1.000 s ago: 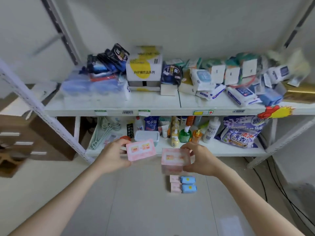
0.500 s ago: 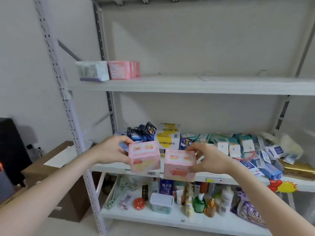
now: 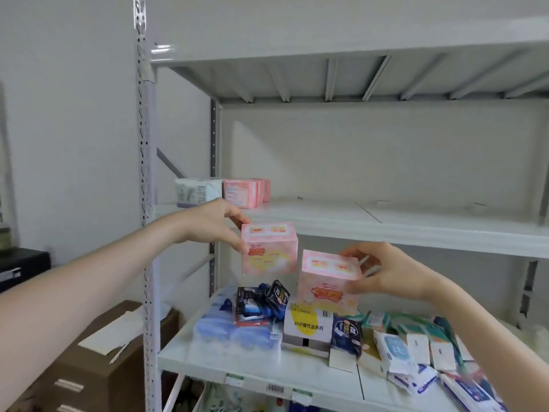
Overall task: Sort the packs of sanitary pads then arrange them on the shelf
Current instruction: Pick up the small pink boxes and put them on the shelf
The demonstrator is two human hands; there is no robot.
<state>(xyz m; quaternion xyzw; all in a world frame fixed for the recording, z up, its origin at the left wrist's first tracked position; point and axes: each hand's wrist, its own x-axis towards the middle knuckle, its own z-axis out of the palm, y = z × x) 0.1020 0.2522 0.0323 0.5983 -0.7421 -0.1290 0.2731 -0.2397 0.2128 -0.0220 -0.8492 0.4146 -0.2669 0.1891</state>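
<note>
Holding check: left hand (image 3: pixel 214 226) pinches a pink pack (image 3: pixel 269 251) at its left edge, fingers on top, thumb lower down, in front of the lip of the upper shelf (image 3: pixel 386 230). — K

Right side? — M

Right hand (image 3: pixel 389 273) grips a second pink pack (image 3: pixel 326 281) by its right end, fingers curled over the top edge, thumb on the near face. It sits lower and to the right of the first. The packs are near, with a gap between them. — K

Anything on that shelf? — M

Far left: a white pack (image 3: pixel 197 191), and a row of pink packs (image 3: pixel 242 193) just beside it. Can't count the row, the far ones are hidden. — K

Below? — M

Middle shelf (image 3: pixel 237 367) is crowded. There's a blue wrapped bundle (image 3: pixel 234 331) with dark packets (image 3: pixel 267 298) on it, and a white box with a yellow patch (image 3: pixel 307 324) partly behind the second pink pack. Goods to the right are blurred, covered by the right forearm and cut off at the frame edge. Barcode tag (image 3: pixel 274 388) on the lip is unreadable. Cardboard box (image 3: pixel 98 361) at near left, paper (image 3: pixel 110 334) on top. — K
</note>
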